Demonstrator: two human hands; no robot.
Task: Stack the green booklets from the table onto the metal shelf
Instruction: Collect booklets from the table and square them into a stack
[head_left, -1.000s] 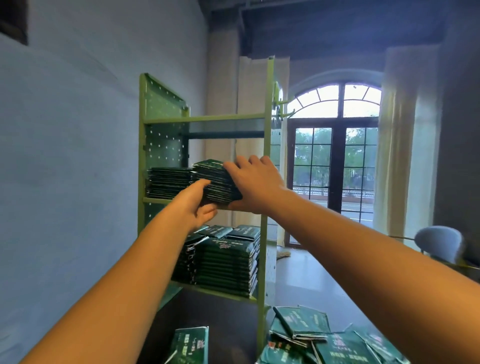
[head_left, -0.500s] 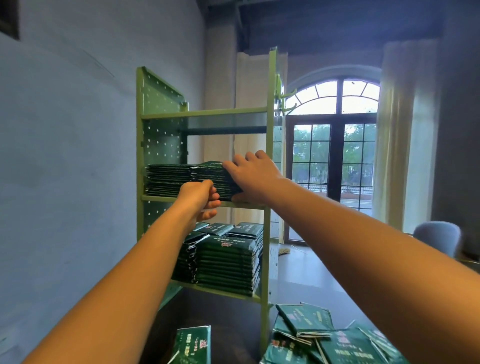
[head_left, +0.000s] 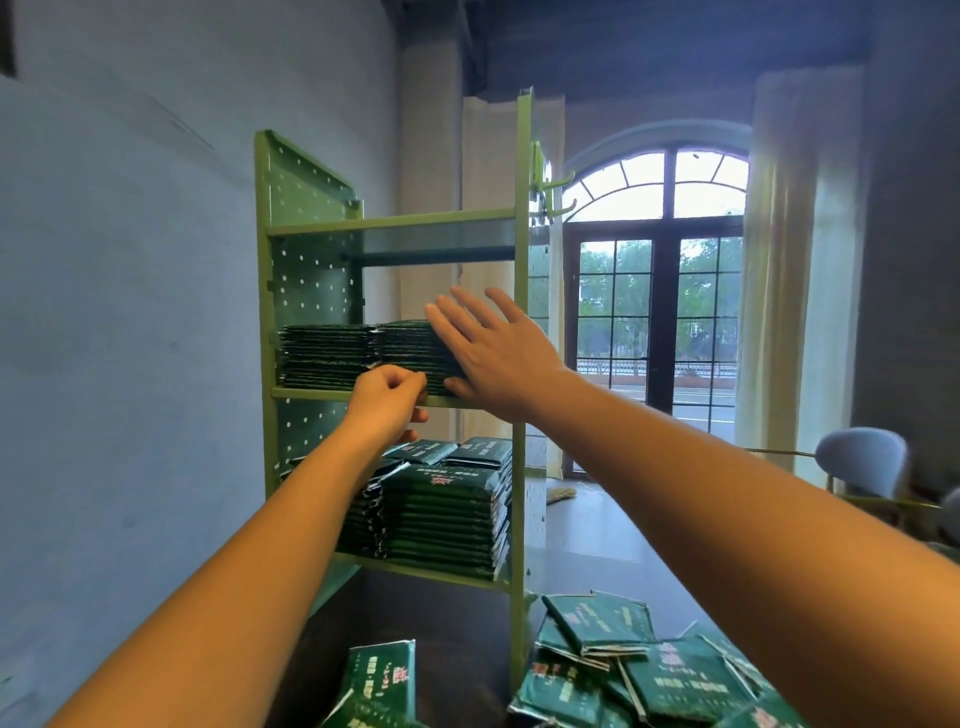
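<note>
Centre of the frame, and there is the light green metal shelf with perforated side panels (head_left: 521, 156), standing against the pale wall; on its middle board sit two stacks of dark green booklets side by side, the left stack (head_left: 324, 356) tidy and square, the right stack (head_left: 408, 345) just beside it, touching it.

The right hand (head_left: 498, 358) is flat and spread, fingers straight and pointing to the upper left, palm laid against the right end of that right stack; nothing is clasped in it.

The left hand (head_left: 389, 397) is lower and to the left, at the front edge of the middle board; its fingers are curled in tight against the bottom of the right stack; whether they pinch a booklet or merely knuckle against the edges, I cannot tell from here.

One board down, more dark green booklets with white print on their covers (head_left: 441, 519) are piled high, in several stacks packed close together.

Along the bottom of the frame, the dark table (head_left: 447, 618); a loose heap of green booklets (head_left: 675, 680) is scattered at lower right, overlapping at all angles; a single green booklet (head_left: 382, 680) lies apart at bottom centre, to the left of the shelf's front post.

Right of the shelf, a tall arched window with dark frames (head_left: 654, 291); a pale curtain (head_left: 779, 260) hangs beside it.
</note>
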